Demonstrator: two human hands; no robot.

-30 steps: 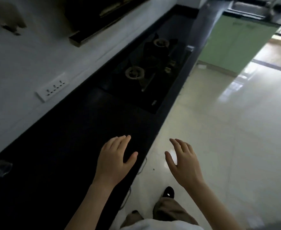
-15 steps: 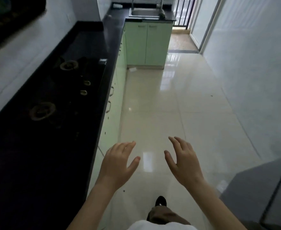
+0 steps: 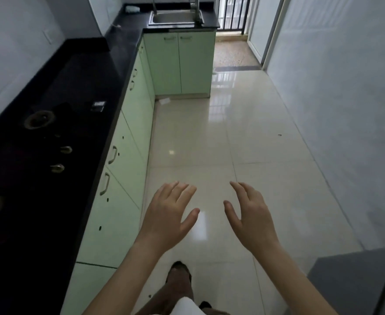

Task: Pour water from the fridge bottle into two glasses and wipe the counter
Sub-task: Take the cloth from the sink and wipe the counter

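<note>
Tiled floor [image 3: 243, 133], both hands spread, empty

Long black counter [image 3: 91, 71] runs along the left wall, unlit

View swung from the black counter [image 3: 57, 92] toward the tiled floor [image 3: 209, 137], sink [image 3: 175, 17] now ahead, grey fridge [image 3: 357, 280] corner entering lower right, counter shifted left.

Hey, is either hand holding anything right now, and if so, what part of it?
Nothing is held. The left hand and right hand both hang open over the floor, fingers spread, with no grip on anything.
</note>
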